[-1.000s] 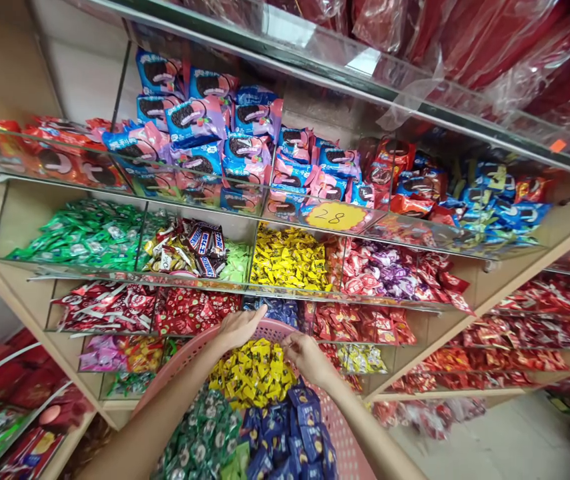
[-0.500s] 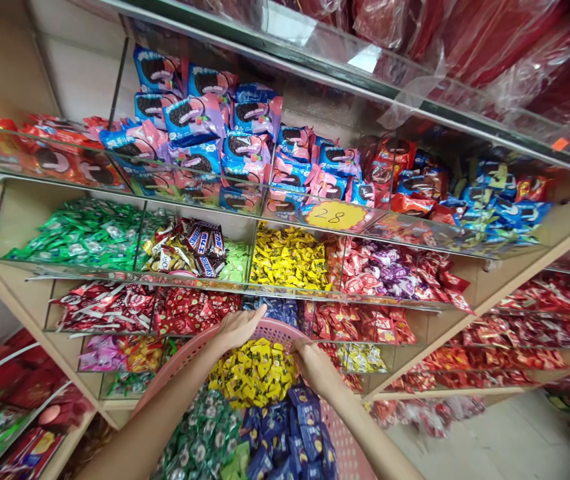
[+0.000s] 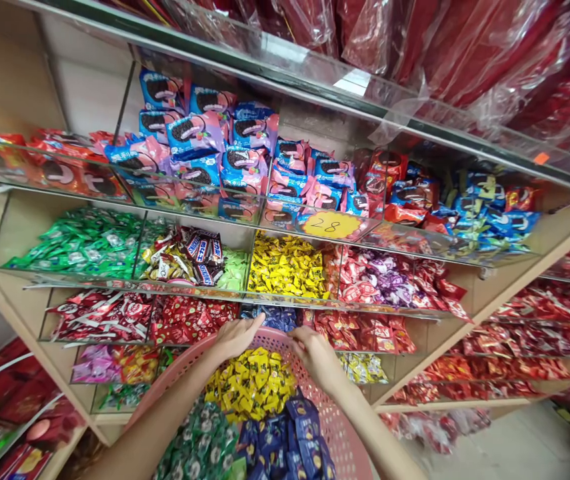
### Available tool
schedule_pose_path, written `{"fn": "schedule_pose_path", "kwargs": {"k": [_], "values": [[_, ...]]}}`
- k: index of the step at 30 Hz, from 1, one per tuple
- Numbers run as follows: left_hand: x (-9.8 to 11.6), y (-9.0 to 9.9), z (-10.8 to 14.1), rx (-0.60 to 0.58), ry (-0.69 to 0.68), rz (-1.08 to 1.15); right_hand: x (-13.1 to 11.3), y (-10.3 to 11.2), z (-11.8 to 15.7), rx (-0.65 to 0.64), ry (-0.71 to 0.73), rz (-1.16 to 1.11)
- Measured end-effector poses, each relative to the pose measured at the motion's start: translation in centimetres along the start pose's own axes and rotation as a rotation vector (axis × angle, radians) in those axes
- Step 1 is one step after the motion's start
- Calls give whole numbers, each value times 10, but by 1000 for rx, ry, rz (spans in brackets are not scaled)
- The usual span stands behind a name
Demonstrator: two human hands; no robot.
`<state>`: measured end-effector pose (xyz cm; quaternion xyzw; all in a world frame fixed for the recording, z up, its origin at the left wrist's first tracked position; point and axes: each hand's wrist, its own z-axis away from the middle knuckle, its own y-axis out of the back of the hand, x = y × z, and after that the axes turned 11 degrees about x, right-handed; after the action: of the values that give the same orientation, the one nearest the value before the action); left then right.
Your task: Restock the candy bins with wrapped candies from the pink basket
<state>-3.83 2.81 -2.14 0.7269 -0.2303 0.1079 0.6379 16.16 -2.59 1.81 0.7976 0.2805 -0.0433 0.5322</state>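
A pink perforated plastic basket (image 3: 333,423) stands out in front of me, below the shelves. My left hand (image 3: 239,338) lies over its far rim and grips it, fingertips toward the right. Curled onto the same rim, a short gap away, is my right hand (image 3: 313,355), its fingertips partly hidden. Inside the basket, yellow-wrapped candies (image 3: 249,385) fill the far part. Green-wrapped candies (image 3: 197,441) lie at the near left, and dark blue packets (image 3: 275,435) at the near right. Both forearms pass over the basket's sides.
Glass-fronted shelves hold blue-and-pink cookie packs (image 3: 195,135), green candies (image 3: 89,240), yellow candies (image 3: 287,263) and Snickers bars (image 3: 199,253). A yellow "28" price tag (image 3: 329,225) sits on the upper glass. Plastic-wrapped red goods (image 3: 415,47) hang above. More red-packed shelves (image 3: 539,300) stand right.
The shelves, basket and hands sit slightly lower in the view, as the camera has tilted up a little. Both hands stay at the basket's far rim.
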Motion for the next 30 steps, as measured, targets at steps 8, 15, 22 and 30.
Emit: {"fn": "schedule_pose_path", "kwargs": {"k": [8,15,22,30], "values": [[4,5,1,-6,12,1,10,70,-70,217,42,104],[6,8,3,5,13,5,21,68,-92,97,14,168],[7,9,3,17,15,9,29,60,-94,67,-21,155],[6,8,4,23,11,3,28,60,-92,73,9,196]]}}
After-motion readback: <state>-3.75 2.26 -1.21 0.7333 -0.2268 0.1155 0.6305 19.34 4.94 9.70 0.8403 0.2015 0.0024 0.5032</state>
